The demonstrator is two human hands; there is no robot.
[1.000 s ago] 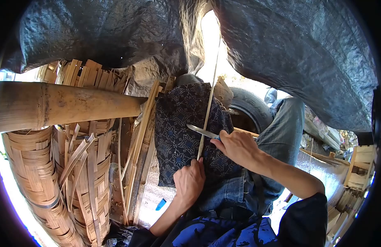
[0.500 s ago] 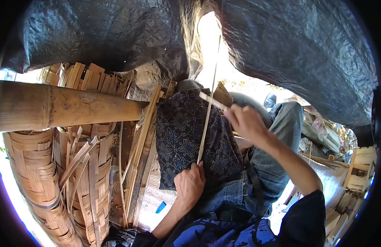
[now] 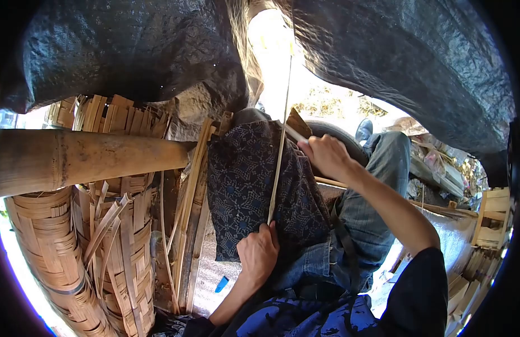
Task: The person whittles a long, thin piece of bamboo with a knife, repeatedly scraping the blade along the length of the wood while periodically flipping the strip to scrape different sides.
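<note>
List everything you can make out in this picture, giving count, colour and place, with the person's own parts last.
Strip: 1, pale, running up the centre
Knife: 1, pale, its tip at the strip
Cloth: 1, dark blue patterned, centre
Pole: 1, yellow-brown, left
Baskets: at least 2, tan, below the pole
Slats: several, tan, left of the cloth
Tarp: at least 1, black, along the top
Tyre: 1, black, beyond the cloth, partly hidden
Small piece: 1, blue, lower centre-left
Shirt: 1, dark with blue, bottom
Jeans: 1 pair, blue, right of centre
Left hand: 1, holding the strip
Right hand: 1, gripping the knife
</note>
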